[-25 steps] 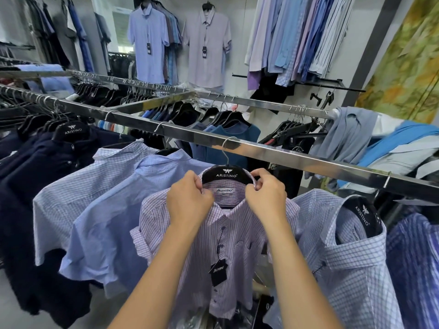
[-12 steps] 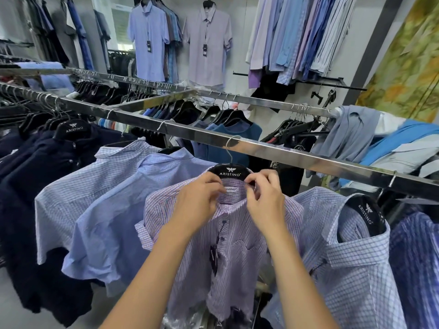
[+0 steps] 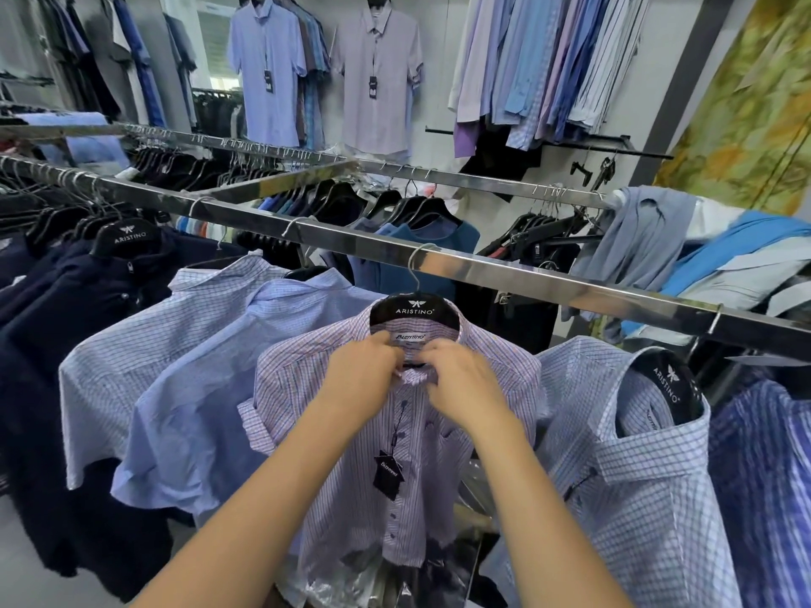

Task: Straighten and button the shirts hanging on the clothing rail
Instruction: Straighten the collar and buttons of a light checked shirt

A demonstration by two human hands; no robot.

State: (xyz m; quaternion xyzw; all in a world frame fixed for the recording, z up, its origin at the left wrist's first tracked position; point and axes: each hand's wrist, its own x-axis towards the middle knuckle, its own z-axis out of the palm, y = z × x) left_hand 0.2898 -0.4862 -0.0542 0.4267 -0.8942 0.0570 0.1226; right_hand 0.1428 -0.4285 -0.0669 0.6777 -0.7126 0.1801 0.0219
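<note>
Chrome rail [image 3: 526, 274] slants across; black hanger [image 3: 414, 311] hooked over it, bearing purple checked shirt [image 3: 307, 379]; pale blue shirt [image 3: 197, 410] just left.

I read ARISTINO on the middle hanger [image 3: 414, 310], the left hanger [image 3: 130, 237] and the right hanger [image 3: 667, 381]. Just below the middle hanger, the collar label [image 3: 410, 337] of the purple shirt [image 3: 303, 388] reads roughly BLENTINO.

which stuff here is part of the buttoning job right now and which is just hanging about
In the job: left hand and right hand, both pinching the purple checked shirt; its black hanger; the clothing rail.
Just about: lilac shirt on the wall; draped grey shirt; green patterned cloth.
</note>
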